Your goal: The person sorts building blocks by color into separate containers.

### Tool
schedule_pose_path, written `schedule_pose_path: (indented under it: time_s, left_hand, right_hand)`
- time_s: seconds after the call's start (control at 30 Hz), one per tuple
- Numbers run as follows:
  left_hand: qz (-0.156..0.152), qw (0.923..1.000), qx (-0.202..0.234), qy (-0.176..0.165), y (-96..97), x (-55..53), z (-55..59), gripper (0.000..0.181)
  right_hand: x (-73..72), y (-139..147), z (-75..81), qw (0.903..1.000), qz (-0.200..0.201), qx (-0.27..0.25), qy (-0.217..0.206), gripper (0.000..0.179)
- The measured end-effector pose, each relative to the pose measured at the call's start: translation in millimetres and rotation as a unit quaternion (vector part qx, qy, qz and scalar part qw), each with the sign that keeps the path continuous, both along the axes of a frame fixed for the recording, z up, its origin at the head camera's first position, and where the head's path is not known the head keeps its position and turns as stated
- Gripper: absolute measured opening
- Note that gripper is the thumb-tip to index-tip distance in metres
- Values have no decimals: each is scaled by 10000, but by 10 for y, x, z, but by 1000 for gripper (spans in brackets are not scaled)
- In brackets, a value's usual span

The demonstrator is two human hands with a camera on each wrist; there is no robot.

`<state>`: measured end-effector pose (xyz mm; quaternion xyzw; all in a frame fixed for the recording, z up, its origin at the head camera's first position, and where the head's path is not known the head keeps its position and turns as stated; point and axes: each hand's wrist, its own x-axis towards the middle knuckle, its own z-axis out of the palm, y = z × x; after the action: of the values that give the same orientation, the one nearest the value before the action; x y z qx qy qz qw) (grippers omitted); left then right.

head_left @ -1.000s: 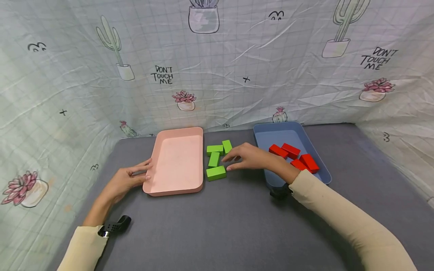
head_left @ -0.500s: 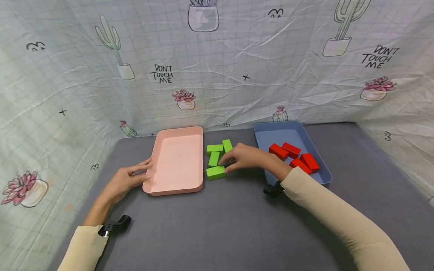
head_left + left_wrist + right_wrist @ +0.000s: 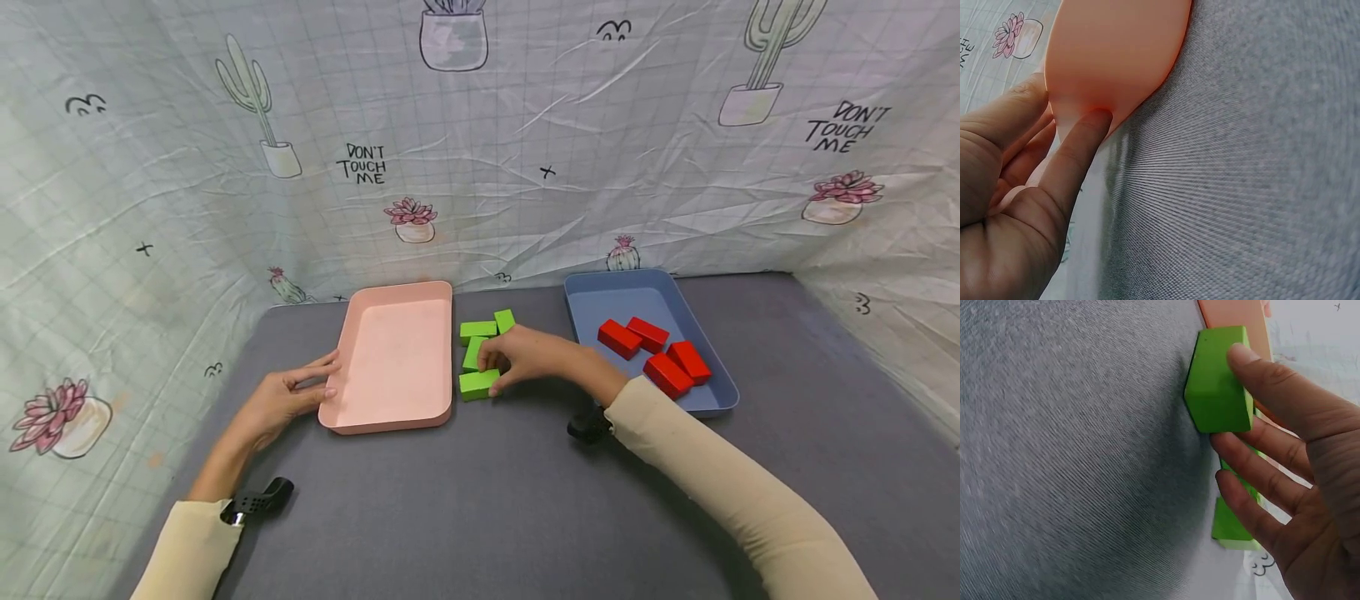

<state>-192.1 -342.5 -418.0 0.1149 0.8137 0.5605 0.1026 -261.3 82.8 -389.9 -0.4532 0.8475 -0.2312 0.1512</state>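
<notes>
1. I have the near green block [image 3: 472,388] on the tabletop [image 3: 420,517], just beside the right wall of the pink tray [image 3: 399,358], toward that tray's near end.
2. My head view shows the right grip [image 3: 531,354], a bare hand, pinching this block: the thumb is on one side, the bent fingers on the other. From the right wrist I see the thumb tip against the block's face.
3. I count three other green blocks [image 3: 478,331] beyond it, one just behind and two farther back; fingers cover part of the middle one.
4. The left grip [image 3: 273,404] is relaxed, its fingers extended and spread, touching the pink tray's left edge.
5. Well to the right, I see the blue tray [image 3: 622,292] with four red blocks [image 3: 667,377] inside, partly beneath the right forearm in my view.
6. Outermost, I have pale sleeves [image 3: 191,546], a black strap [image 3: 262,498] at each wrist, and a cactus-printed cloth [image 3: 480,225] behind the tabletop.
</notes>
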Motion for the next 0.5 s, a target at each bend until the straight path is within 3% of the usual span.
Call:
schedule_pose_path:
  time_s: [0.13, 0.37, 0.5]
  left_hand:
    - [10, 10000, 26, -44, -6, 3, -6, 57]
    - [59, 10000, 65, -27, -11, -2, -20, 56]
    - [30, 9999, 124, -26, -32, 9, -26, 56]
  right_hand:
    - [14, -35, -30, 10000, -32, 34, 2, 36]
    - [60, -55, -34, 9973, 482, 173, 531, 38]
    - [68, -64, -59, 9965, 570, 223, 575, 40]
